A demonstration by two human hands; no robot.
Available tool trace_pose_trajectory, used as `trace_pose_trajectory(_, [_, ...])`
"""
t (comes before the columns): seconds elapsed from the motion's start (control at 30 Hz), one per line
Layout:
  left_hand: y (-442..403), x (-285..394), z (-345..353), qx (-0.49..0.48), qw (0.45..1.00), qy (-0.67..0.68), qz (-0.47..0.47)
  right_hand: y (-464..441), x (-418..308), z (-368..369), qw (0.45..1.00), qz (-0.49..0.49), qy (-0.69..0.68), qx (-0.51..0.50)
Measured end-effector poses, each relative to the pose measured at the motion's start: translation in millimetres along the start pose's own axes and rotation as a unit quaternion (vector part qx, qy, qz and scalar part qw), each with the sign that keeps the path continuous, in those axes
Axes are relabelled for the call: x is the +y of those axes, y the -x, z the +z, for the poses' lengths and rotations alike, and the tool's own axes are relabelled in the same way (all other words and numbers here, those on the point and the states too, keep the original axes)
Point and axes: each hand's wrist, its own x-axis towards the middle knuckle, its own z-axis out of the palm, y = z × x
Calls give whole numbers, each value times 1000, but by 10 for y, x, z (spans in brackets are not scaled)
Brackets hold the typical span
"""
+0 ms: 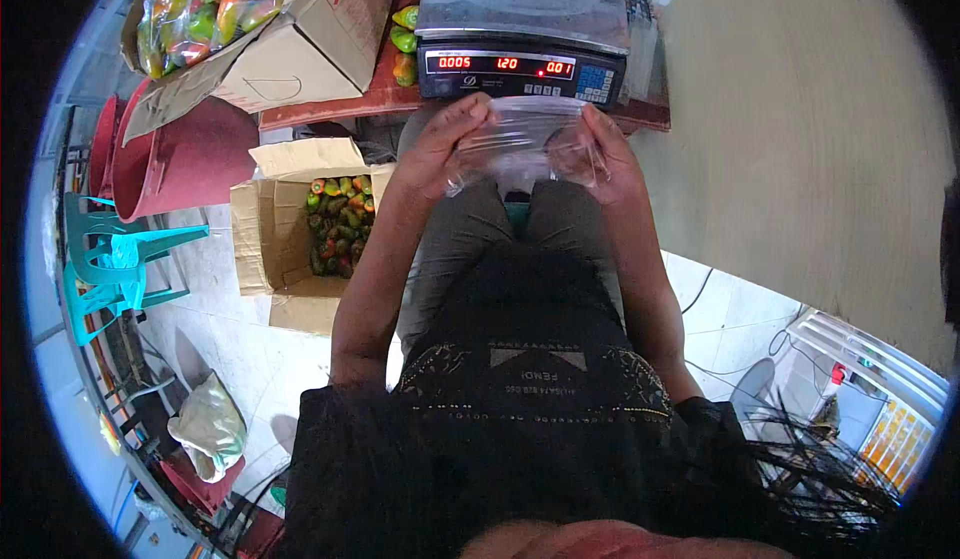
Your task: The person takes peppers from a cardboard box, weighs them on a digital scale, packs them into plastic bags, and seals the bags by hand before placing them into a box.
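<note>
A clear plastic bag is stretched between my two hands, over my lap and just in front of the scale. My left hand pinches its left top corner, and my right hand grips the right one. Behind the bag stands a digital scale with a bare metal plate; its red display reads 0.005, 1.20 and 0.01. Several green and orange peppers lie on the red table beside the scale's left edge.
A cardboard box holds bagged peppers at the upper left. On the floor, an open box contains loose peppers. Red tubs and a turquoise chair stand at left. A beige board fills the right side.
</note>
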Motion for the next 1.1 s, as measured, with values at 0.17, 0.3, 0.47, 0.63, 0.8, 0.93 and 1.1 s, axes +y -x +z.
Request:
trace_pose_trajectory(0.17, [-13, 83, -25, -11, 999, -7, 38, 42, -205, -1, 985, -16, 149, -91])
trace_pose_trajectory(0.3, [154, 217, -3, -13, 870, -471, 144, 151, -543, 254, 835, 1, 543, -86])
trace_pose_trajectory(0.47, [375, -45, -80, 69, 650, -710, 263, 175, -241, 354, 570, -152, 799, -120])
trace_pose_trajectory(0.63, [686, -377, -397, 245, 719, -577, 301, 125, 272, 195, 533, -122, 826, -137])
trace_pose_trajectory(0.8, [1261, -1105, -1925, 540, 709, -419, 173, 260, 516, -175, 498, -106, 856, -91])
trace_pose_trajectory(0.93, [1948, -2073, -3213, 608, 709, -342, -102, 231, 552, -299, 521, -131, 842, -53])
trace_pose_trajectory(1.1, [2452, -3634, -4711, 555, 700, -431, -129, 195, 622, -301, 496, -118, 859, -48])
